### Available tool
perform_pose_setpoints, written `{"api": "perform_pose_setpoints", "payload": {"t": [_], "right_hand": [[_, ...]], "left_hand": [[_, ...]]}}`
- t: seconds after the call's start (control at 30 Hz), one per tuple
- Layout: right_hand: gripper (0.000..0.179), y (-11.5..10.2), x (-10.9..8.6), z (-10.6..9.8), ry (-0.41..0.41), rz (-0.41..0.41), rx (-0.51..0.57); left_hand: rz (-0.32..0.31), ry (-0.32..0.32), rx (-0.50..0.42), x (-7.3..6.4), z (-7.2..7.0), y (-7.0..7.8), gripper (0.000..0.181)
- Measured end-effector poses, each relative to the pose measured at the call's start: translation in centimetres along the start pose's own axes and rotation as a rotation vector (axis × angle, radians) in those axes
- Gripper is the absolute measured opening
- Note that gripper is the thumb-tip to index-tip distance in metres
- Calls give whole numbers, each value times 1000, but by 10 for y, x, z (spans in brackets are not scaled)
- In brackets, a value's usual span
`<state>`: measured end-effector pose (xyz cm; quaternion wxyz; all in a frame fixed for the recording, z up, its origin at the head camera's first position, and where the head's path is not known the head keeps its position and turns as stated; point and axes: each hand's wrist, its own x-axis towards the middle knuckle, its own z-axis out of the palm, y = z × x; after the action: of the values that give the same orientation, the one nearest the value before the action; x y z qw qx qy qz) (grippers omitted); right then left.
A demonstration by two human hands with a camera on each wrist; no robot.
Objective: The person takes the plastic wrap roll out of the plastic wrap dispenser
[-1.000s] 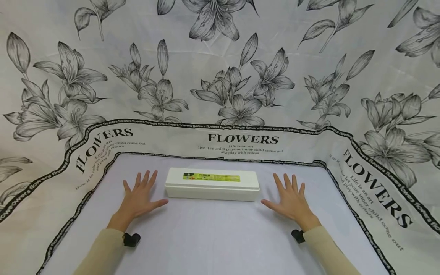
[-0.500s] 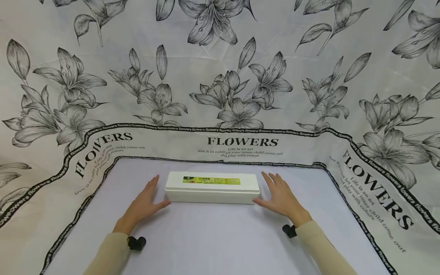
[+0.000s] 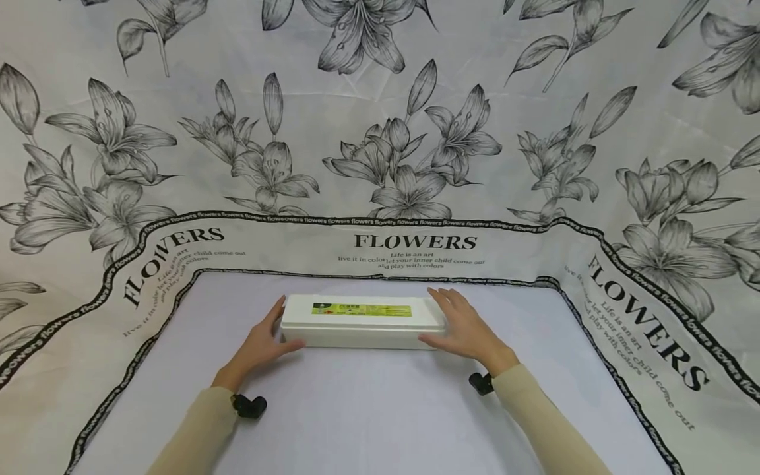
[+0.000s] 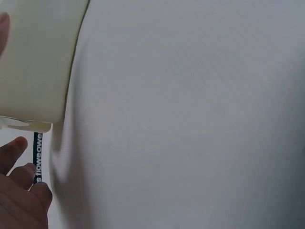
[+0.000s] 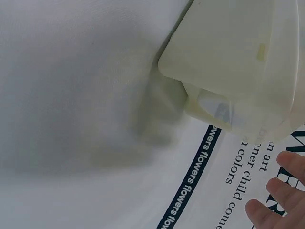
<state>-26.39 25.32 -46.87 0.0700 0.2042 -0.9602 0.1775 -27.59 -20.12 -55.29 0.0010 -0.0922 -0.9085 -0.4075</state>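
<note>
A long white lidded plastic box (image 3: 356, 339) lies crosswise on the white tabletop, with a green and yellow label (image 3: 362, 310) on its lid. At its left end is my left hand (image 3: 260, 346), thumb along the front face and the other fingers round the far side of that end. My right hand (image 3: 469, 331) frames the right end, its thumb at the front corner and its fingers reaching past the lid's back. In both wrist views, the fingers (image 4: 21, 183) of the left hand and the fingers (image 5: 281, 195) of the right stand a little apart from the box.
White cloth (image 3: 368, 409) covers the table. Behind it and along both sides runs a flower-printed fabric (image 3: 410, 158) with a black lettered border. Each wrist carries a small black camera, the left camera (image 3: 249, 406) and the right camera (image 3: 481, 383).
From spread wide on either side, both hands have moved inward to the ends of the box, and their fingers have drawn closer together. The box has stayed in place on the table.
</note>
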Motion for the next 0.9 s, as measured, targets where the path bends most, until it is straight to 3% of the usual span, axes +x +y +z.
{"api": "perform_pose_setpoints", "payload": {"t": [0.17,0.43,0.9], "right_hand": [[104,-2,8,4,-19,16,-14],[104,-5,16,9,-48,32,20],[102,-8,20,19,-51,-24,65]], "left_hand": [[-3,5,-29,6,2,0,120],[-5,-16,-301,14,5,4,118],[11,-31,-406,14,10,-1,108]]}}
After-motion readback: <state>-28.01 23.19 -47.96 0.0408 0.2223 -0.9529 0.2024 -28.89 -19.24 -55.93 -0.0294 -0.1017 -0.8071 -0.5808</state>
